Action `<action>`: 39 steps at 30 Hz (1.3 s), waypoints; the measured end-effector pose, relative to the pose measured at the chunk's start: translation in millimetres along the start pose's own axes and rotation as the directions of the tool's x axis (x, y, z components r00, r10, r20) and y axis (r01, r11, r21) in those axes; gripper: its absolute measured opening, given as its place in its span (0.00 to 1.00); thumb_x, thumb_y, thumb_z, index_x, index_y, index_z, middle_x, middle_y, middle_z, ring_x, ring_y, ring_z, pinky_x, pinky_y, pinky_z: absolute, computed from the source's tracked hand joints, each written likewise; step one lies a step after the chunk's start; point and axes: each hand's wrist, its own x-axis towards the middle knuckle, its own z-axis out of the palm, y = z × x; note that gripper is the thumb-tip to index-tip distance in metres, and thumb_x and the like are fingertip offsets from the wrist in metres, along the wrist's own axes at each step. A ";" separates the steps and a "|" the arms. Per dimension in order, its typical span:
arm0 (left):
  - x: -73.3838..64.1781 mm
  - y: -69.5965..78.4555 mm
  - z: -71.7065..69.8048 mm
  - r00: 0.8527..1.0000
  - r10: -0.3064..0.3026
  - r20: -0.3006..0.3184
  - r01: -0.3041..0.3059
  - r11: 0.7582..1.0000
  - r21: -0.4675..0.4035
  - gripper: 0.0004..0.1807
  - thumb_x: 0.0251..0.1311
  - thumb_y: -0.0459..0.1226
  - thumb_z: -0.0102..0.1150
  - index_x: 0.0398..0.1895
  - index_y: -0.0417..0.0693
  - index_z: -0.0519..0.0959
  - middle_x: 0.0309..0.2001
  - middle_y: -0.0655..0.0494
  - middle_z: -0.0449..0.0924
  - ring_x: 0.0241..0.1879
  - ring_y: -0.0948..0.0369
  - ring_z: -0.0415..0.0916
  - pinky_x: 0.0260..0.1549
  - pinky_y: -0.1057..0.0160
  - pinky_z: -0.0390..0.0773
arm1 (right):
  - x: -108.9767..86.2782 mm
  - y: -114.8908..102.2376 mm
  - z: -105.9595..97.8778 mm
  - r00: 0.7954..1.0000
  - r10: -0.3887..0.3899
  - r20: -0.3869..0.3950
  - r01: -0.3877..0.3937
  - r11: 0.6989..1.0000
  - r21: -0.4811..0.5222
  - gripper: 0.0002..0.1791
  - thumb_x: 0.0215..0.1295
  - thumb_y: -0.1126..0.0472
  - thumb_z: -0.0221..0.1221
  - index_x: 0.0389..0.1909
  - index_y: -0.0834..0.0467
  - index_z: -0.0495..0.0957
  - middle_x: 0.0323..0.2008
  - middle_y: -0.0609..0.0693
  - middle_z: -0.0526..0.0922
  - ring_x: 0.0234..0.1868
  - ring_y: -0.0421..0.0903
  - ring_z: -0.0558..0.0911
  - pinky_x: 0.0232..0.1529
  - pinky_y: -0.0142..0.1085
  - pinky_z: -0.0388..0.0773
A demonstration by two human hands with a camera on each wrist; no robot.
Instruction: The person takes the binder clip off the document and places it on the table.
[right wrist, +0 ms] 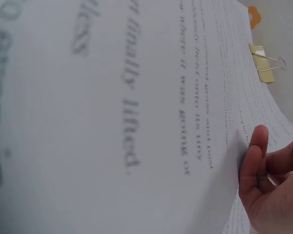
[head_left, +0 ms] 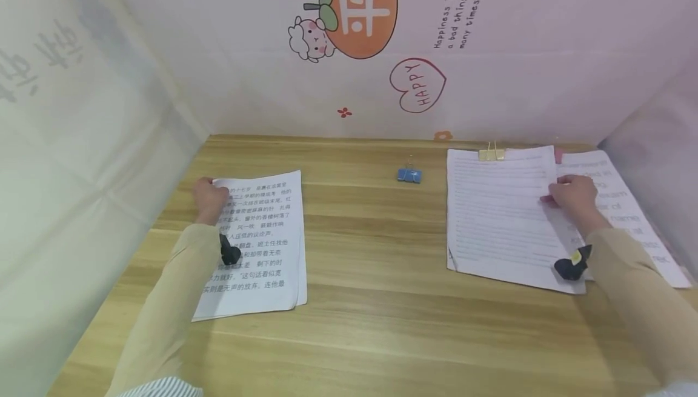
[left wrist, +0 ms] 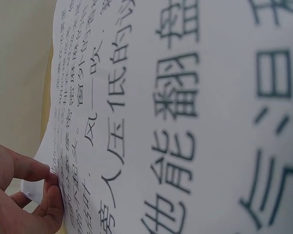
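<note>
On the left lies a small stack of paper sheets [head_left: 256, 239] printed with large Chinese characters. My left hand [head_left: 209, 198] pinches its upper left corner; in the left wrist view the thumb and fingers of the left hand [left wrist: 31, 190] meet at the paper edge. On the right, sheets with fine printed lines [head_left: 498, 215] carry a yellow binder clip [head_left: 492, 154] at their top edge. My right hand [head_left: 575, 200] holds their right edge, and in the right wrist view its fingers [right wrist: 256, 168] curl at that edge.
A blue binder clip [head_left: 409, 175] lies on the wooden table [head_left: 371, 251] between the stacks. Another large-print sheet [head_left: 649, 227], with a pink clip [head_left: 558, 155] near its top, lies partly under the fine-print sheets. Printed cloth [head_left: 245, 70] walls the back and sides.
</note>
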 end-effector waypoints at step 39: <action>-3.5 0.2 4.0 0.998 0.044 -0.033 -0.045 0.998 -0.033 0.31 0.59 0.31 0.44 0.68 0.30 0.55 0.65 0.30 0.62 0.65 0.40 0.61 0.65 0.47 0.65 | -117.4 -23.0 64.8 0.984 -0.046 0.170 -0.009 0.951 0.309 0.28 0.71 0.58 0.46 0.65 0.72 0.59 0.34 0.46 0.80 0.28 0.32 0.81 0.33 0.27 0.81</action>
